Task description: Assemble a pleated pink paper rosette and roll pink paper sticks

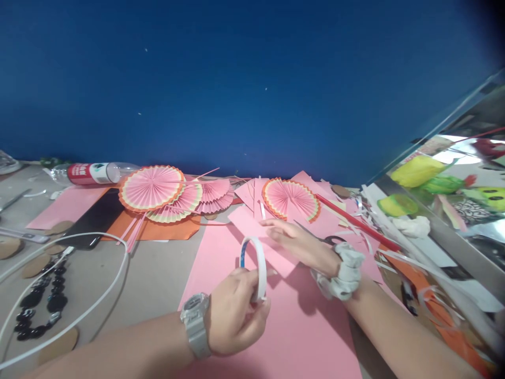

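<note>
My left hand [235, 311], closed, grips a white roll of tape [261, 266] with a blue inner core, held upright above a large pink paper sheet [303, 342]. To its right, my right hand [300, 243] has its fingers stretched out over a narrower pink paper piece [282, 262]. Whether the fingertips press on that piece I cannot tell. Just beyond lies a pleated pink paper fan [290, 199] with an orange and yellow edge. Part of a dark-handled tool [334, 240] shows behind my right wrist.
More pleated fans [152, 188] lie at the back left, beside a black phone [94, 221] and a plastic bottle [84, 173]. A white cable [118, 279] loops at left near black beads [57, 302]. A red stick [357, 223] and paper scraps lie right. A blue wall [252, 95] stands behind.
</note>
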The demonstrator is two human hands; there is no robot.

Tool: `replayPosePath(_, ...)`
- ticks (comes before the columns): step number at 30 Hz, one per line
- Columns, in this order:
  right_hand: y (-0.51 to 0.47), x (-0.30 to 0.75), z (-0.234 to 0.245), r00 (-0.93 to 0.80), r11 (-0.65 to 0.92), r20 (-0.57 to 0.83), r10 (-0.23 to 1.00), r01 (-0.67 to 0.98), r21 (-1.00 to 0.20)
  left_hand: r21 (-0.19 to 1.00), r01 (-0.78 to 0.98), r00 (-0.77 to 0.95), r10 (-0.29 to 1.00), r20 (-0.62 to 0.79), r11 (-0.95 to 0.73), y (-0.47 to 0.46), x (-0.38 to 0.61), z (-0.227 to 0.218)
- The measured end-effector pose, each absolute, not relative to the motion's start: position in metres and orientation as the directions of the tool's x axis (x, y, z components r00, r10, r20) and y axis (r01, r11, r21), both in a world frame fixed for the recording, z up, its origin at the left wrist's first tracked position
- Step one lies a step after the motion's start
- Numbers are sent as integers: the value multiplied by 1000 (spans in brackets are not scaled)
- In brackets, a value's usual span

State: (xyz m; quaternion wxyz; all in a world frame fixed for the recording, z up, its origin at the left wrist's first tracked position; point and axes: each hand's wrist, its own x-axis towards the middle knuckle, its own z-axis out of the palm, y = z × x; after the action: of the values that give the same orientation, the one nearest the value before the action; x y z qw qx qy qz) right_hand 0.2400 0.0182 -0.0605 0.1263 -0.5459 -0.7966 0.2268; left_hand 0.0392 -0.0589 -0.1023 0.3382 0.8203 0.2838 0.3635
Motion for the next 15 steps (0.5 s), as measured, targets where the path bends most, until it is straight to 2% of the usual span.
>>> replayPosePath(3,34,232,-60,-328,294,-14,945,865,-406,730,203,592,676,439,-652,-59,40,-102)
replayPosePath(9,58,233,-65,-239,249,80,968,955,-161,719,257,593,693,410,-646,-58,43,-99)
replayPosePath(15,46,209,-72,-364,369,85,928,928,-59,702,239,620,662,422,-671,-57,43,-98)
